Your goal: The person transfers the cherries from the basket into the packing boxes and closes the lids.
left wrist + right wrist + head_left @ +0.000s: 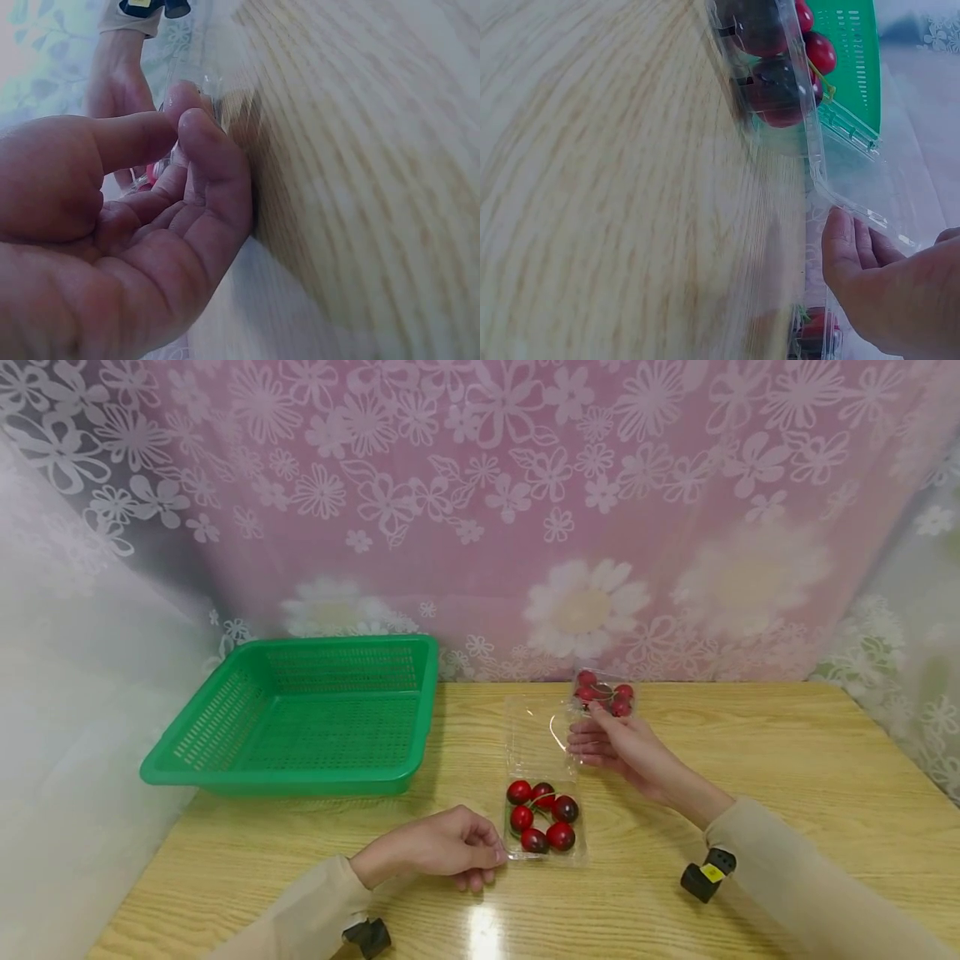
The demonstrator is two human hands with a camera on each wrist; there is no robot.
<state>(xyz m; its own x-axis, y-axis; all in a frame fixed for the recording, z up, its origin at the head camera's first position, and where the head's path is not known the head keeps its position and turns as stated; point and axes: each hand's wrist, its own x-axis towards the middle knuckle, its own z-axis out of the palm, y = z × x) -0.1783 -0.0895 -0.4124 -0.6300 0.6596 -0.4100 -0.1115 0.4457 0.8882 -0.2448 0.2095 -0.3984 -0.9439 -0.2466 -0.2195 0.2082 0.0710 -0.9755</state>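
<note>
A clear plastic fruit box (546,860) sits on the table with its lid (534,745) swung back, away from the person. Several dark red cherries (560,837) with green stems lie in a ring inside it. At the box's near left corner, my left hand (450,846) pinches the edge between thumb and forefinger; in the left wrist view the hand (165,247) mostly hides the box. My right hand (630,752) touches the lid's right edge with fairly straight fingers. The right wrist view shows these fingertips (840,225) against the transparent lid.
Behind the right hand stands a second clear box with cherries (622,707), near the table's back edge. A large green plastic basket (416,768) occupies the table's left side. A pink floral curtain (480,527) hangs behind the wooden table (750,735).
</note>
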